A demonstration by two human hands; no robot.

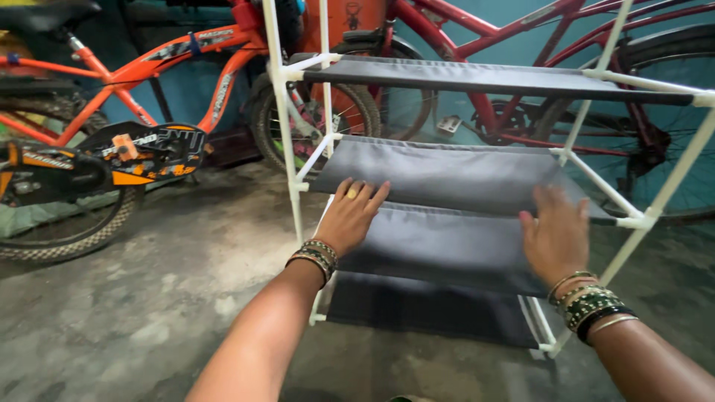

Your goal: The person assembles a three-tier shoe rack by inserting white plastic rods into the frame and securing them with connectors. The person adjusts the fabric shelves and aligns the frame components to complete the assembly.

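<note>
We lay our left hand flat, fingers open, on the front edge of the grey fabric shelf, near its left corner. Our right hand rests open and flat at the right corner of the same edge, gripping nothing. The shelf is the second tier of a white-tube rack standing on the concrete floor. An orange bicycle stands just beyond the rack's left side.

Both hands flat on rack third shelf, left hand at left edge, right hand near right edge, bikes behind.
</note>
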